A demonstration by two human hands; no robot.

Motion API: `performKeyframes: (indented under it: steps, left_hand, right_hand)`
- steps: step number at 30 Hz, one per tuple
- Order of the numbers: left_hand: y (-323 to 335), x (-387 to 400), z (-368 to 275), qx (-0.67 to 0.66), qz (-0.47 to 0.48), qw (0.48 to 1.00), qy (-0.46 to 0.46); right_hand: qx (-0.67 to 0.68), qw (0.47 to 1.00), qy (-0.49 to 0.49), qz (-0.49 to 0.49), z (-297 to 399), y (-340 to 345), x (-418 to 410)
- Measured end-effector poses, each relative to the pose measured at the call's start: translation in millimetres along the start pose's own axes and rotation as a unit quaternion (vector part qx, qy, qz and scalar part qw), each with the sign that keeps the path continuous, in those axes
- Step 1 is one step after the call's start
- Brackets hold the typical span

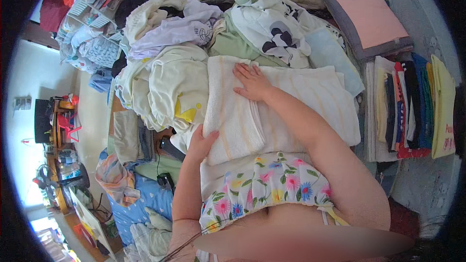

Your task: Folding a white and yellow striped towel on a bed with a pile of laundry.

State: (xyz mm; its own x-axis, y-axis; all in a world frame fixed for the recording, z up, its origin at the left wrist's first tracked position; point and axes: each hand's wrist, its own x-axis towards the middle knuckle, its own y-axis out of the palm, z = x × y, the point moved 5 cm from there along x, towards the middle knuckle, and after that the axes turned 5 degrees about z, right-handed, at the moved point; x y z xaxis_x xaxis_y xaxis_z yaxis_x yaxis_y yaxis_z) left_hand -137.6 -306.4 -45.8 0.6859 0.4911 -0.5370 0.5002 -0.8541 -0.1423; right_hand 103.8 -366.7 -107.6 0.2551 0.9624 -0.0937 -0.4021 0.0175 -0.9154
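Note:
A white terry towel with pale orange stripes (pixel 309 116) lies spread before me, its left part folded over to the right in a thick panel (pixel 233 123). My left hand (pixel 204 143) grips the left folded edge, thumb on top; its other fingers are largely hidden. Palm down, my right hand (pixel 253 81) rests on the upper part of the folded panel, with its fingers slightly apart. Touching the towel on the left is a crumpled cream garment with a yellow print (pixel 178 83). A white cloth with black cartoon shapes (pixel 273 32) lies beyond it.
A row of folded clothes (pixel 404 109) stands at right, below a folded pink and grey cloth (pixel 375 21). Loose clothes, including a lilac garment (pixel 182 29), are heaped at the back. A white plastic basket (pixel 87 12) sits far left; a blue polka-dot cloth (pixel 145 196) lies lower left.

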Motion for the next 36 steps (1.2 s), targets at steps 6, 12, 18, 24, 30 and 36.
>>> performKeyframes:
  steps: [6,12,18,24,30,36]
  left_hand:
    - [-6.1,-3.8,6.8,0.004,0.045,0.999,-0.014]
    - [3.7,-15.4,-13.6,-0.031,0.159,0.987,0.018]
    - [47.1,-15.4,-52.1,-0.088,0.196,0.974,0.072]
    - [80.9,-30.4,-83.3,-0.035,0.23,0.966,0.116]
    - [83.7,-44.0,-81.4,0.05,0.222,0.961,0.158]
    - [78.5,-48.3,-77.9,0.035,0.216,0.962,0.163]
  right_hand:
    - [0.081,0.991,0.097,-0.048,26.9,-15.6,-32.4]
    - [0.104,0.985,0.078,0.114,52.2,21.7,-99.1]
    - [0.106,0.988,0.061,0.099,50.0,23.7,-98.6]
    - [0.022,0.995,0.091,0.02,15.8,-0.5,-75.9]
    - [0.006,1.0,0.01,0.015,-20.6,-5.1,-28.2]
    - [0.261,0.945,0.045,-0.193,-31.2,-11.9,-44.3]
